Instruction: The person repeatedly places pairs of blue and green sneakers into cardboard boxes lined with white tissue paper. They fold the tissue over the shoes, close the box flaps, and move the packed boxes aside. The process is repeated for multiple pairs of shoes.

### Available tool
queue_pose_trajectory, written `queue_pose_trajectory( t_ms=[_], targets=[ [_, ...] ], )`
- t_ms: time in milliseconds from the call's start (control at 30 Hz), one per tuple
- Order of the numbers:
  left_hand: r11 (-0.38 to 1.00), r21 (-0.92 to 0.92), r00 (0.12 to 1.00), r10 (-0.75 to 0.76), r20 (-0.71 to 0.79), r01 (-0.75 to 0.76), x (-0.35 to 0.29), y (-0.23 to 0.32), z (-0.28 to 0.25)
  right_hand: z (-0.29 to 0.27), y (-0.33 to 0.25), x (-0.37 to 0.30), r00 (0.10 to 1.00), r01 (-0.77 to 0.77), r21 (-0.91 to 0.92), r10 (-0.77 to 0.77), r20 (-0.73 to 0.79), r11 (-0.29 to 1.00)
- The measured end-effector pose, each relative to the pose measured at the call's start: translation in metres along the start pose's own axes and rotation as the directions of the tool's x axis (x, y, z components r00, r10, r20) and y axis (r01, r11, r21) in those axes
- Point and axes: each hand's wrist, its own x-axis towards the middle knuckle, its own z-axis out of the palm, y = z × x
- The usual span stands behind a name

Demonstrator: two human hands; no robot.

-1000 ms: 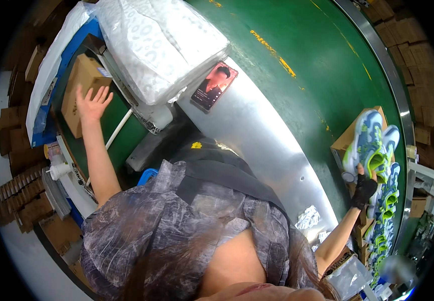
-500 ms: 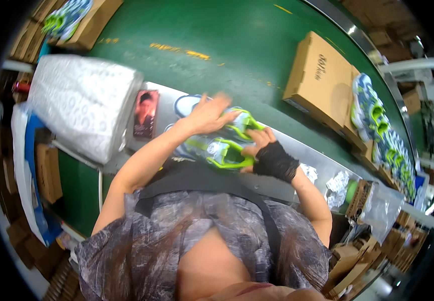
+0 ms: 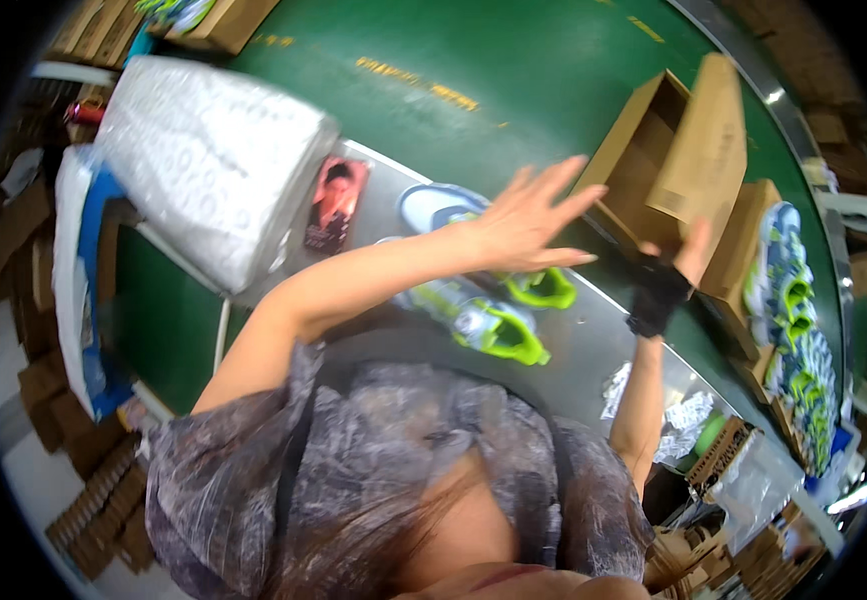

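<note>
Both hands have lifted off the shoes: left hand spread empty, right hand touching the still-empty open box.

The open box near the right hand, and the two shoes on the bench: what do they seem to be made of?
The open box looks like plain brown cardboard, matte, with a folded lid. The two shoes seem to be synthetic mesh or fabric in blue and grey, with glossy lime-green soles, probably rubber or foam; blur leaves this uncertain.
</note>
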Motion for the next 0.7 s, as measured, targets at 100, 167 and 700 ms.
queue_pose_trajectory(
  t_ms=[100,167,700],
  targets=[
    [0.985,0.053,0.979,0.168,-0.117,-0.162,0.004,-0.008,0.014,-0.041,-0.017,-0.002,0.900,-0.309,0.604,0.431,-0.064,0.735],
    [0.996,0.080,0.999,0.043,-0.005,-0.043,-0.009,-0.024,0.024,-0.073,-0.008,0.008,0.853,-0.258,0.881,0.522,0.015,0.397],
    [0.974,-0.150,0.848,-0.223,-0.481,0.171,-0.123,-0.089,-0.036,-0.037,0.101,-0.253,0.724,-0.668,-0.321,0.686,-0.072,0.672]
  ],
)
